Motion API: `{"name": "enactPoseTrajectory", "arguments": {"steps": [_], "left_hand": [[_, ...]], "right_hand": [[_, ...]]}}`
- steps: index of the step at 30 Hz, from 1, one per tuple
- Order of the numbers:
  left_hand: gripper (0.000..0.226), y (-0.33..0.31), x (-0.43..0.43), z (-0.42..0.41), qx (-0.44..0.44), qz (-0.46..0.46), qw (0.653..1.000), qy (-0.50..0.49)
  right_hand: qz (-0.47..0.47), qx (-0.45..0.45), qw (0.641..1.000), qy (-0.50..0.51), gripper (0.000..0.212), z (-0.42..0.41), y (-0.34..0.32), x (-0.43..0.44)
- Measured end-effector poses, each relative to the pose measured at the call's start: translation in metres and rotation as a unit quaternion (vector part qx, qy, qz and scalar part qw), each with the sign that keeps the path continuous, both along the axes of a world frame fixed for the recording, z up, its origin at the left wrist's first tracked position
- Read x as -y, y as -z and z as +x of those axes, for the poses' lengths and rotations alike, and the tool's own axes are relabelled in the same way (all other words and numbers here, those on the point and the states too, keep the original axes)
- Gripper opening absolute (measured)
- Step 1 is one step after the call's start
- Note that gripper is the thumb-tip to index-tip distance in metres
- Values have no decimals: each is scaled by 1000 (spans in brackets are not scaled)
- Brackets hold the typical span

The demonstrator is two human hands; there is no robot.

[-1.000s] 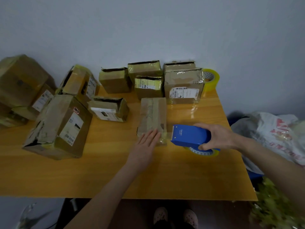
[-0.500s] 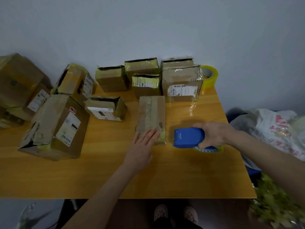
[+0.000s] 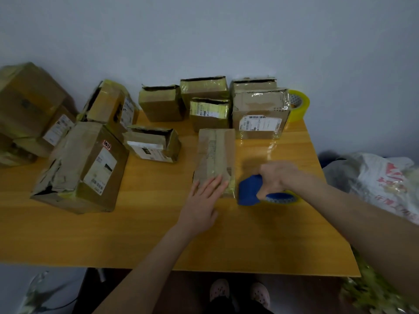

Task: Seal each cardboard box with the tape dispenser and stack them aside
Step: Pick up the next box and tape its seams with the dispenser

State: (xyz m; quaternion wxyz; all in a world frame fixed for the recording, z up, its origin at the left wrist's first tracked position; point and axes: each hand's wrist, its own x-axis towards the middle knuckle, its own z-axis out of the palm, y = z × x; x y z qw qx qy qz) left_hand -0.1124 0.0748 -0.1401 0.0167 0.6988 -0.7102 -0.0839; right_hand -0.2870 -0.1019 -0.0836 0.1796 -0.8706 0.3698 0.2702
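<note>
The flat brown cardboard box (image 3: 215,152) in the middle of the yellow wooden table (image 3: 136,241) is pressed by the straight fingers of the left hand (image 3: 201,202), the blue tape dispenser (image 3: 249,190) is gripped just right of it by the right hand (image 3: 277,177), and many open boxes (image 3: 162,103) at the far side seem left to be sealed.

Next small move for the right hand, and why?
Probably lift the blue tape dispenser onto the near end of the flat cardboard box to start a strip along its top. The right hand grips it off the box's near right corner; the left hand lies flat on that end, pinning it.
</note>
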Motion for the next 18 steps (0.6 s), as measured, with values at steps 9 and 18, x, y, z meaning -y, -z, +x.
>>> {"name": "enactPoseTrajectory", "arguments": {"steps": [9, 18], "left_hand": [[70, -4, 4, 1, -82, -28, 996, -27], [42, -32, -1, 23, -394, -180, 828, -357]], "right_hand": [[126, 321, 864, 368, 37, -35, -16, 38], [314, 364, 613, 628, 47, -26, 50, -5]]}}
